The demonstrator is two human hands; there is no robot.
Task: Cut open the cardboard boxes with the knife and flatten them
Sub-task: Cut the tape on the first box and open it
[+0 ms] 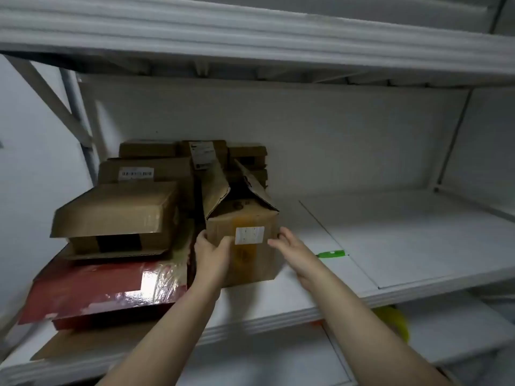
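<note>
**A:** White painted steel racking. The shelf board (404, 240) is plain white sheet with a seam running 11 to 5 across it. The upper shelf (250, 26) sits overhead at 12. The back panel (334, 140) is also white, and a diagonal brace (47, 98) shows at 10.

**B:** Where's the box?

**A:** The open box (250, 263) stands upright on the shelf board near the front edge, just left of centre. Both top flaps (214, 188) are up and leaning apart. A white label (249, 235) is on the front face.

**B:** Hands?

**A:** The left hand (210, 254) grips the box's near left corner, thumb on the front face and fingers round the side. The right hand (292, 253) is at the near right corner with fingers curled. It's blurred, so I can't tell whether it has closed on the cardboard.

**B:** Knife?

**A:** The knife (331, 254) lies flat on the shelf board at 3 o'clock from the box, past the right hand and apart from it. Only green shows, so I can't make out the blade.

**B:** What else is on that level?

**A:** A stack of boxes (117, 207) sits at 9 to 11 from the open box, hard against it. The top one at 9 has a sagging lid. They rest on a red glossy board (92, 288) at 8, which overhangs the front edge. A brown flat sheet (83, 346) lies under that.

**B:** Below?

**A:** A lower shelf (446, 330), also white. A yellow object (395, 321) at 5 is tucked under the board, too blurred to identify.
</note>
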